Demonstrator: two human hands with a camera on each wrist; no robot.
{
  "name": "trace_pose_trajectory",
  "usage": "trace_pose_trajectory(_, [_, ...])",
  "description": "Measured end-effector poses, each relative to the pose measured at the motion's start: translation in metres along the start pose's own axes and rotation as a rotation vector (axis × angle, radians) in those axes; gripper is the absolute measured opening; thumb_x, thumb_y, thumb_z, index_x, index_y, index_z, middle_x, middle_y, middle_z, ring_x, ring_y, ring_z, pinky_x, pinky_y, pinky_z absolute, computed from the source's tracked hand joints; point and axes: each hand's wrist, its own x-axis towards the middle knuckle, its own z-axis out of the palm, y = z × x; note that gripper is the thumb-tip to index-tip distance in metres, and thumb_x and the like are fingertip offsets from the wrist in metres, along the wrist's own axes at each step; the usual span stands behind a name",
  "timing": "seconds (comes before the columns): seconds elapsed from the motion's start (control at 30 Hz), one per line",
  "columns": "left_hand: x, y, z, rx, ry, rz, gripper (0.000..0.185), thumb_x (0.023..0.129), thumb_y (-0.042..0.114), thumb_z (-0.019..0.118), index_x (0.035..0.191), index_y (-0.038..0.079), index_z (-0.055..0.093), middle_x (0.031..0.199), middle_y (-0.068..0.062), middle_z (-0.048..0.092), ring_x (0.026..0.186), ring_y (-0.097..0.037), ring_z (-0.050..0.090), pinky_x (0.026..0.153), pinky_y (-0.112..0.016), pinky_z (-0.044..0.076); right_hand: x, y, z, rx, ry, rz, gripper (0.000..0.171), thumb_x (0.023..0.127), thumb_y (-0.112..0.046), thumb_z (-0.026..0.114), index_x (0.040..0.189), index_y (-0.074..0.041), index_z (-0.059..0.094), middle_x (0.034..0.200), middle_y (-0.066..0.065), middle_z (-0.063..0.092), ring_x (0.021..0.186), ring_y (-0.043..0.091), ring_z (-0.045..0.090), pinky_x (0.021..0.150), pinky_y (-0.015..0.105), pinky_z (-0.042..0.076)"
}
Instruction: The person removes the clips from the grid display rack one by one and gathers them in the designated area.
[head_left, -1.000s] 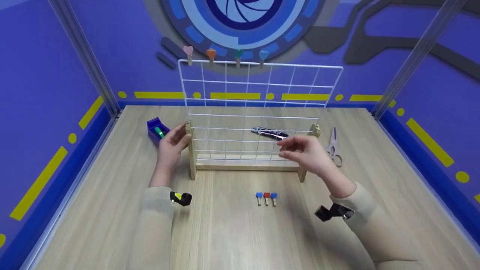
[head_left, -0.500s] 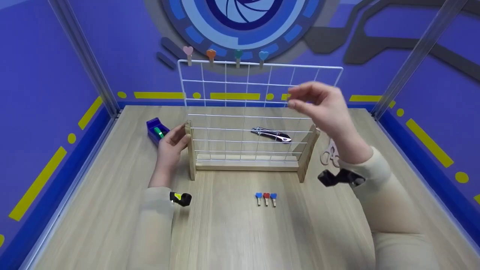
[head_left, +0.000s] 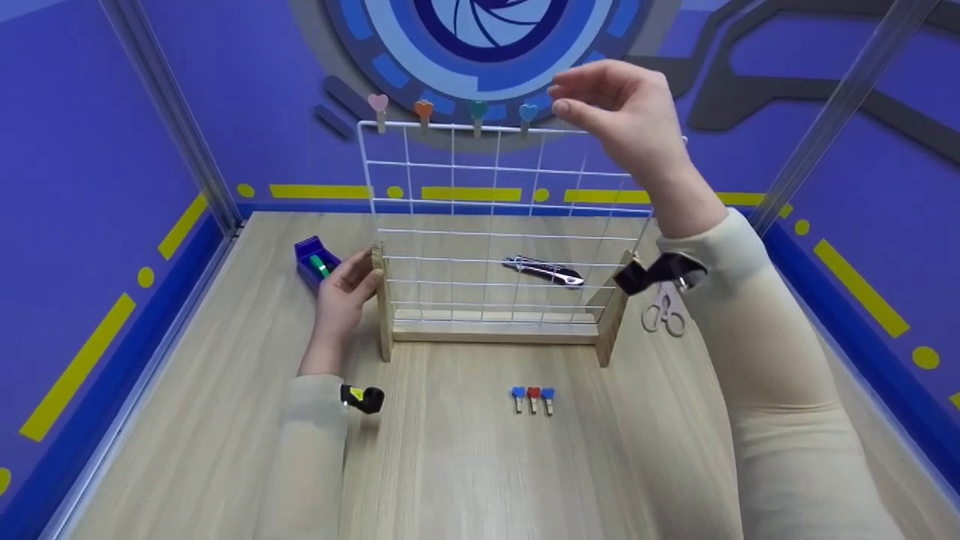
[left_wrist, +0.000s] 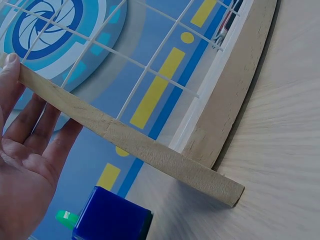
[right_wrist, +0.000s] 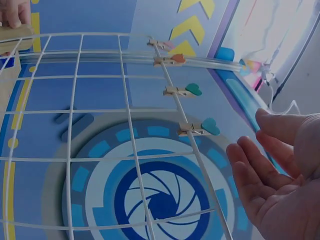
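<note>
The wooden table [head_left: 450, 465] lay below me, three small clips [head_left: 532, 397] nearest. My left hand [head_left: 341, 292] rested loosely open against the left post of the wire rack [head_left: 495, 225], fingers straight. My right hand [head_left: 622, 112] hovered empty, fingers relaxed, just right of the blue heart clip [head_left: 528, 114] on the top wire.

**Left hand low, right hand raised**

The left hand [head_left: 343, 289] is stretched forward and low, its forearm in a beige sleeve, fingers straight and palm turned inward. The right hand [head_left: 621, 112] is lifted high on a raised, bent arm, also in a beige sleeve. Its fingers [right_wrist: 250, 172] are loosely curved with the palm open, holding nothing. A small black camera sits at each wrist.
</note>
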Motion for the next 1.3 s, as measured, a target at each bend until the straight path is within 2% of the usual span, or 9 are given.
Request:
trace_pose_trajectory(0.13, [0.000, 0.000, 0.000, -0.007, 0.008, 0.003, 0.048, 0.102, 0.013, 0.064, 0.149, 0.005, 0.053, 0.147, -0.020, 0.059, 0.119, -0.004, 0.063, 0.095, -0.019, 0.057, 0.013, 0.002, 0.006, -0.083, -0.056, 0.084, 0.027, 0.096, -0.020, 0.074, 0.120, -0.007, 0.074, 0.118, 0.005, 0.076, 0.106, 0.008, 0.071, 0.099, 0.021, 0.056])
trace_pose_trajectory(0.33, [0.001, -0.001, 0.001, -0.005, 0.016, 0.010, 0.047, 0.102, 0.012, 0.065, 0.147, 0.004, 0.054, 0.144, -0.019, 0.061, 0.114, 0.001, 0.064, 0.093, -0.018, 0.057, 0.020, 0.001, 0.013, -0.237, -0.104, 0.218, 0.031, 0.095, -0.031, 0.076, 0.121, -0.013, 0.076, 0.121, 0.004, 0.076, 0.106, 0.010, 0.070, 0.100, 0.026, 0.055])
trace_pose_trajectory(0.5, [0.002, -0.001, 0.000, 0.003, 0.015, 0.013, 0.047, 0.102, 0.014, 0.065, 0.147, 0.004, 0.054, 0.143, -0.018, 0.062, 0.115, 0.000, 0.064, 0.093, -0.018, 0.057, 0.021, -0.003, 0.019, -0.330, -0.110, 0.260, 0.031, 0.095, -0.037, 0.075, 0.118, -0.016, 0.078, 0.119, 0.004, 0.077, 0.106, 0.012, 0.069, 0.101, 0.029, 0.055])
trace_pose_trajectory(0.63, [0.002, -0.002, 0.000, -0.012, 0.019, 0.008, 0.047, 0.102, 0.012, 0.064, 0.147, 0.004, 0.054, 0.144, -0.019, 0.061, 0.115, -0.001, 0.064, 0.093, -0.018, 0.057, 0.021, -0.003, 0.023, -0.340, -0.092, 0.254, 0.028, 0.095, -0.037, 0.075, 0.113, -0.015, 0.080, 0.114, 0.004, 0.078, 0.101, 0.010, 0.068, 0.097, 0.027, 0.055])
trace_pose_trajectory(0.8, [0.001, -0.001, 0.001, -0.018, 0.017, 0.001, 0.047, 0.102, 0.013, 0.064, 0.147, 0.004, 0.054, 0.145, -0.019, 0.060, 0.115, 0.000, 0.064, 0.094, -0.018, 0.057, 0.019, -0.001, 0.025, -0.292, -0.055, 0.224, 0.024, 0.095, -0.032, 0.076, 0.108, -0.012, 0.081, 0.104, 0.001, 0.079, 0.090, 0.006, 0.067, 0.084, 0.022, 0.052])
trace_pose_trajectory(0.93, [0.000, 0.000, 0.001, -0.018, 0.021, 0.004, 0.045, 0.102, 0.012, 0.063, 0.146, 0.006, 0.055, 0.143, -0.018, 0.062, 0.114, -0.001, 0.065, 0.094, -0.019, 0.057, 0.019, 0.001, 0.026, -0.242, -0.022, 0.213, 0.021, 0.094, -0.029, 0.077, 0.104, -0.011, 0.081, 0.095, -0.004, 0.079, 0.086, 0.006, 0.067, 0.081, 0.021, 0.051])
trace_pose_trajectory(1.13, [0.000, -0.001, 0.000, -0.003, 0.016, 0.001, 0.047, 0.102, 0.015, 0.064, 0.148, 0.008, 0.054, 0.144, -0.017, 0.061, 0.117, -0.002, 0.063, 0.095, -0.018, 0.056, 0.018, 0.006, 0.022, -0.021, 0.032, 0.159, 0.017, 0.093, -0.019, 0.078, 0.101, -0.004, 0.080, 0.088, -0.004, 0.079, 0.085, 0.012, 0.074, 0.091, 0.023, 0.058])
trace_pose_trajectory(1.3, [0.001, -0.001, 0.001, -0.036, 0.028, 0.011, 0.047, 0.101, 0.010, 0.064, 0.147, 0.003, 0.054, 0.142, -0.018, 0.062, 0.114, 0.000, 0.064, 0.093, -0.018, 0.057, 0.015, 0.007, 0.018, 0.119, 0.031, 0.119, 0.014, 0.093, -0.011, 0.077, 0.100, 0.000, 0.079, 0.088, -0.001, 0.079, 0.084, 0.014, 0.075, 0.086, 0.022, 0.060])
